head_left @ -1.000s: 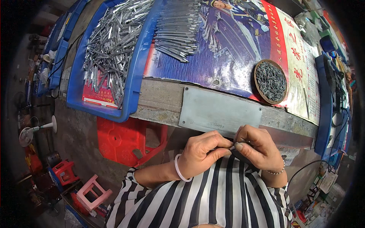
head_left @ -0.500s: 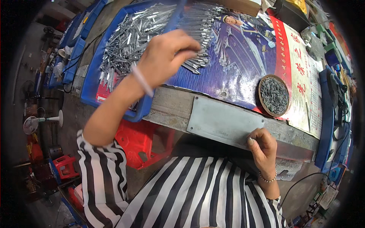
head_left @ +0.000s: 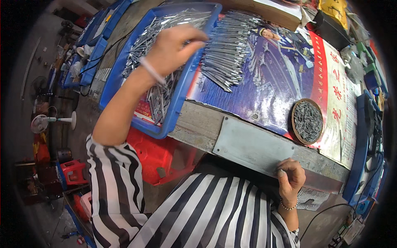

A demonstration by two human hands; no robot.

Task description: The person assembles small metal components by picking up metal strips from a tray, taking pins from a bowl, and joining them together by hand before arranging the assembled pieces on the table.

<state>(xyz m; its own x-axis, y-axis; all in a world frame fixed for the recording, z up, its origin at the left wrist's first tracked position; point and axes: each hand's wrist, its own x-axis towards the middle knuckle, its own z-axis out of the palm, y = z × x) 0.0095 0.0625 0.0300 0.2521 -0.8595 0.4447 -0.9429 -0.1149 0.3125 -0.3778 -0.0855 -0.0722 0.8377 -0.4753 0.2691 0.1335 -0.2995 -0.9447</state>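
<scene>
Grip of the left hand (head_left: 175, 49) hangs over the blue tray (head_left: 180, 99), fingers bent and thumb drawn near them; motion blur hides the fingertips, so I cannot tell whether it has hold of anything. Loose metal rods (head_left: 159, 101) lie jumbled in the tray, beneath and around that hand. Just right of its fingertips, beyond the tray's wall, a row of rods (head_left: 225, 49) lies side by side on the poster (head_left: 277, 91) that covers part of the worktop (head_left: 192, 126). Right hand (head_left: 292, 175) is loosely curled by the near right corner of the grey plate (head_left: 248, 142); what it holds, if anything, is hidden. Farther right, well apart from the left hand, a round bowl (head_left: 294, 129) of short dark pins (head_left: 308, 121) sits on the poster.
</scene>
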